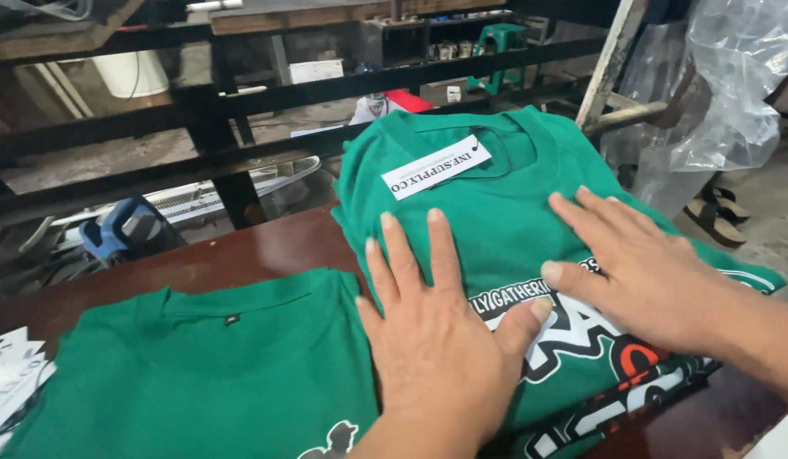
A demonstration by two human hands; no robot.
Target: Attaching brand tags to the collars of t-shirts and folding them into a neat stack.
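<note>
So both hands were flat on the folded green t-shirt [496,221] that sat on top of a stack on the dark reddish wooden counter [241,251]; left hand [432,327] had its fingers spread wide, palm down on the lower left part of the shirt, thumb stretched out over the white and black printed lettering; right hand [640,272] was just beside it, also open and pressed flat, fingers fanned toward the collar, thumb pointing back at the left thumb, the two thumbs near each other but not touching; neither hand was gripping anything, just pressing down on fabric; the shirt lay tilted, collar toward the far side of the counter, with a white rectangular hang tag [435,167] lying across the neck opening on a thin black string; the print on the chest had white, black and some orange-red in it, mostly covered by the hands; more folded green edges showed under it at the right, so it was a pile, can't tell how many; to the left, touching or just overlapping the pile's edge, lay another green t-shirt [207,374], collar up, small dark label at the neck; a few white paper tags [11,374] sat at the far left edge of the counter; behind the counter was a dark metal frame [215,110], clear plastic sheeting [725,93] at the upper right, and a pair of sandals [719,212] on the floor.
</note>
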